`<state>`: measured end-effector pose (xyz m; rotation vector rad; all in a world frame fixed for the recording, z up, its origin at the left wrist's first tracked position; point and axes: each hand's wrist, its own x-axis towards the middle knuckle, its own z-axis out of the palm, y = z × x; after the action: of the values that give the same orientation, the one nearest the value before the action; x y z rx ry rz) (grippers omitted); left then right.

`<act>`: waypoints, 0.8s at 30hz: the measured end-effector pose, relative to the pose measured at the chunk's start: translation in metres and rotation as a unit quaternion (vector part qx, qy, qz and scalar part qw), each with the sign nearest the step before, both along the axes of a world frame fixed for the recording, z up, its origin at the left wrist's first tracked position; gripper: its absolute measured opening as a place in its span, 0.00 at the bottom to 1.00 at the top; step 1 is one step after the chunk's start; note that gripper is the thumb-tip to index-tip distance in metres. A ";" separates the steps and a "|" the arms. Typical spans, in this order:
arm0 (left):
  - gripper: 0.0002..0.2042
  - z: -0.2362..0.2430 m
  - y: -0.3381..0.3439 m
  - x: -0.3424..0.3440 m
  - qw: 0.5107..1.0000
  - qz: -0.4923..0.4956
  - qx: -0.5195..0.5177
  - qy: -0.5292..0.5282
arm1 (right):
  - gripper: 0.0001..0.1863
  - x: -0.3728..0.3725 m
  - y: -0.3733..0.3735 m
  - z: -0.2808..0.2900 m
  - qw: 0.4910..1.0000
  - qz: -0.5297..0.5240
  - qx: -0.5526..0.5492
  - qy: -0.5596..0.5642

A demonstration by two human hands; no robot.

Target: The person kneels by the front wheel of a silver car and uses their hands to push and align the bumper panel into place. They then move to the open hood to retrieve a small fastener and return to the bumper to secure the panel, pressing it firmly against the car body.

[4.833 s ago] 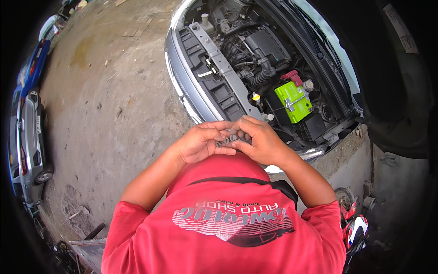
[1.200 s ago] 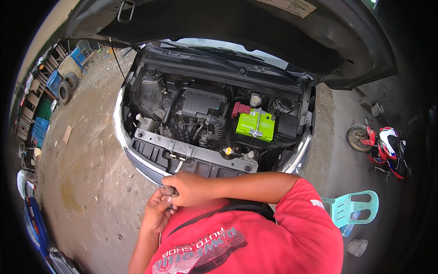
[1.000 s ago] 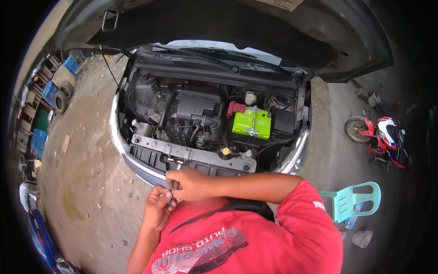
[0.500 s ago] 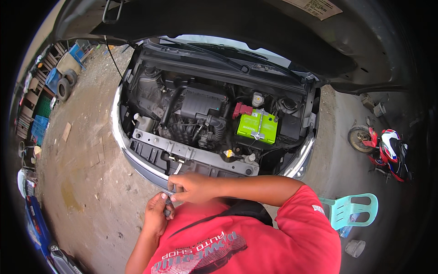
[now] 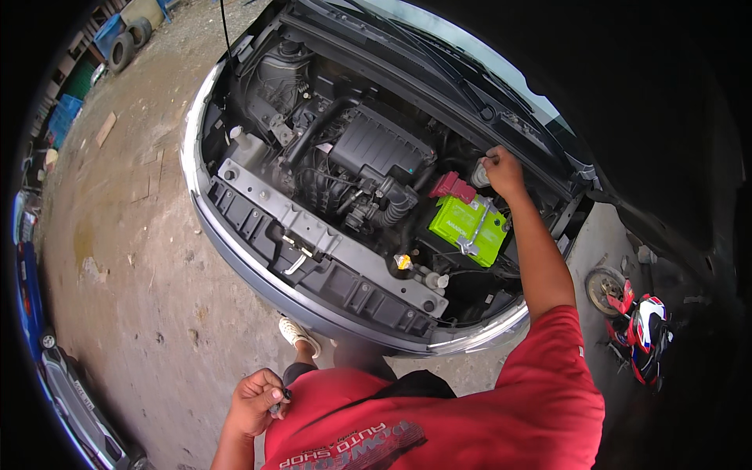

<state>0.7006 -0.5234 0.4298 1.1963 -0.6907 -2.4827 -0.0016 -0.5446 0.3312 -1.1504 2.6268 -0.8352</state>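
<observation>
Beside red shirt [image 5: 486, 415], short of the engine bay [image 5: 313, 233] front edge, L hand [image 5: 258, 398] is closed on small dark pcs [image 5: 286, 393], w/ green batt [image 5: 460, 222] twd the R end and, past it nr the rear R corner, R hand [image 5: 502, 168] bunched at pale reservoir [image 5: 479, 177], can't tell if gripping.

Small dark pieces [image 5: 286, 394], partly hidden

Right: red-and-white motorcycle [image 5: 648, 325]. Upper left: two tyres [image 5: 114, 55] beside blue container [image 5: 106, 34]; flat board [image 5: 106, 129] lies on ground [image 5: 133, 290]. Left edge: blue vehicle [image 5: 28, 290], grey car [image 5: 78, 401].
</observation>
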 end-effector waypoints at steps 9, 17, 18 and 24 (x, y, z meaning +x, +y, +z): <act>0.10 0.040 -0.010 -0.002 0.987 -0.080 0.033 -0.133 | 0.24 -0.124 -0.085 0.019 0.969 -0.088 0.097 0.209; 0.08 0.023 0.008 0.016 0.990 -0.022 0.104 -0.089 | 0.19 -0.128 -0.098 0.011 0.950 -0.171 0.186 0.181; 0.08 0.027 0.009 0.015 0.989 -0.027 0.100 -0.109 | 0.18 -0.119 -0.100 0.016 0.950 -0.188 0.186 0.169; 0.13 0.033 0.016 0.021 0.991 -0.006 0.082 -0.107 | 0.13 -0.136 -0.081 0.005 0.974 -0.205 0.028 0.088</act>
<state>0.7213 -0.5071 0.4627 1.5408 -0.5541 -2.4830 -0.1379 -0.6258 0.3363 -0.7036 3.0728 -0.7431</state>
